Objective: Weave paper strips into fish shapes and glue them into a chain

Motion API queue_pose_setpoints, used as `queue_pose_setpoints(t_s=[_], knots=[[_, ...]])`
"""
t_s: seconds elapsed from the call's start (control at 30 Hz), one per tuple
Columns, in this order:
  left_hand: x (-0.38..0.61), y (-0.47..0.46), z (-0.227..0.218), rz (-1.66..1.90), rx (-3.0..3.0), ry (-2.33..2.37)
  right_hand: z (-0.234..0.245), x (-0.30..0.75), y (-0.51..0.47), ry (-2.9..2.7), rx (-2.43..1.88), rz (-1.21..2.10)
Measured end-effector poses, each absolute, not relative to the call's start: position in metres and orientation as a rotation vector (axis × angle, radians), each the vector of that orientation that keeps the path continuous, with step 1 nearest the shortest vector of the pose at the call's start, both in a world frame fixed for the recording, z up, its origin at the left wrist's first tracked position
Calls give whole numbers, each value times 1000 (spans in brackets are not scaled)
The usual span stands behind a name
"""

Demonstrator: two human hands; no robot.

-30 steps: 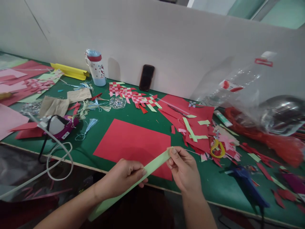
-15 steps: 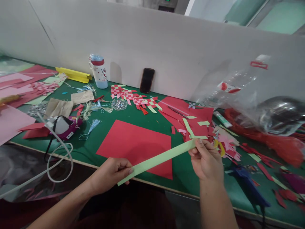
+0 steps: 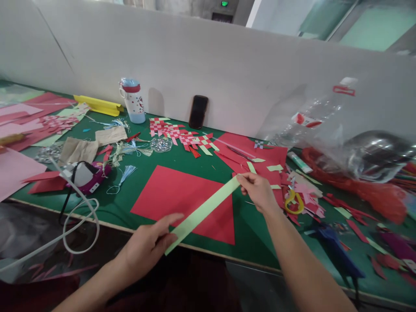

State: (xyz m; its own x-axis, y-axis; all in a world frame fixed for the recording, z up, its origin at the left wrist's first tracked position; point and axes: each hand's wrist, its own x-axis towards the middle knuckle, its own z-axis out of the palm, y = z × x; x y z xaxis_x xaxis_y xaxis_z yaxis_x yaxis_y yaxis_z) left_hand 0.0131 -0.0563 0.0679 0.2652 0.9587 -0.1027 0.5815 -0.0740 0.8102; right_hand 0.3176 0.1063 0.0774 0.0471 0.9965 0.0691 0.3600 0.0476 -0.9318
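A long light-green paper strip (image 3: 204, 210) stretches diagonally between both hands, above a sheet of red paper (image 3: 162, 190) lying on the green table. My left hand (image 3: 149, 242) grips the strip's lower near end, thumb on top and index finger stretched out beside it. At the upper right end, my right hand (image 3: 255, 187) pinches the strip between thumb and fingers. Just beyond the right hand lie more red paper and short green scraps (image 3: 274, 168). Yellow-handled scissors (image 3: 294, 202) rest to the right of that hand.
Woven red-and-green paper pieces (image 3: 182, 136) lie at the back, near a phone (image 3: 198, 112) leaning on the partition and a bottle (image 3: 133, 102). Tassels (image 3: 126, 173), a white cable (image 3: 81, 195) and a purple device (image 3: 97, 177) are left. A blue glue gun (image 3: 339, 251) is right.
My right hand has moved left and slightly up with its end of the strip, uncovering the scissors. The strip now slopes more steeply. My left index finger has straightened out.
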Motion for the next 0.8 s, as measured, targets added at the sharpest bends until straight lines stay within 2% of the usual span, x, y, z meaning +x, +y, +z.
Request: queue_pose_setpoints(t_s=[0.23,0.5,0.63,0.8], knots=[[35,-75,63,626,1934,982,75,263,153,-1886,-1443,718],[48,-60,65,530,1399,1229,73,216,186,-2111,-1346,448],[46,-51,62,600,1179,1201,77,216,155,-2232,-1217,387],[45,-47,61,617,1097,1215,71,230,79,-2461,-998,505]])
